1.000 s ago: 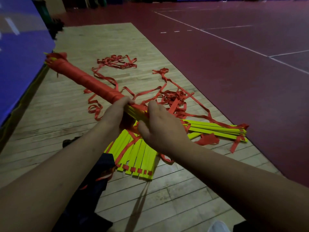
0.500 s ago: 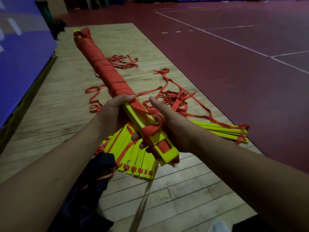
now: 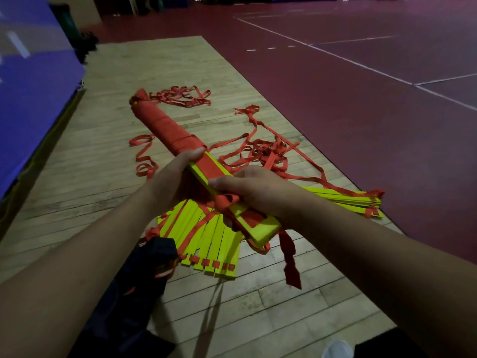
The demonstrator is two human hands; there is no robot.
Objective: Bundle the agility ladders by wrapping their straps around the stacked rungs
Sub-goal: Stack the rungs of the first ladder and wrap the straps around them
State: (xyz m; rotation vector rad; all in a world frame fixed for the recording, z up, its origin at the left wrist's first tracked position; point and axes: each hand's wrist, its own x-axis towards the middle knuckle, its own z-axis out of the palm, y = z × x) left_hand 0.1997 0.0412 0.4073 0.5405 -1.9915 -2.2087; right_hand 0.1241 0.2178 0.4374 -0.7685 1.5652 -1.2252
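While your left hand (image 3: pixel 175 182) clenches around the middle of the stacked yellow plastic rungs (image 3: pixel 260 232), thumb on top, your right hand (image 3: pixel 258 192) curls over their near end, fingers closed on the bundle. You hold it tilted above the pale wooden floor (image 3: pixel 103 164), its far half wound tight in red webbing (image 3: pixel 165 127). A loose strap tail (image 3: pixel 290 264) dangles from the near end. Beneath lie fanned yellow rungs (image 3: pixel 206 241), a second yellow stack (image 3: pixel 343 200) at right, tangled red straps (image 3: pixel 265 153) beyond, and a dark bag (image 3: pixel 144 275) by your left forearm.

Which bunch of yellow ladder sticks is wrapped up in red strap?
The held bundle, gripped by the left hand and right hand. The fanned rungs and the stacked rungs lie unwrapped on the floor.
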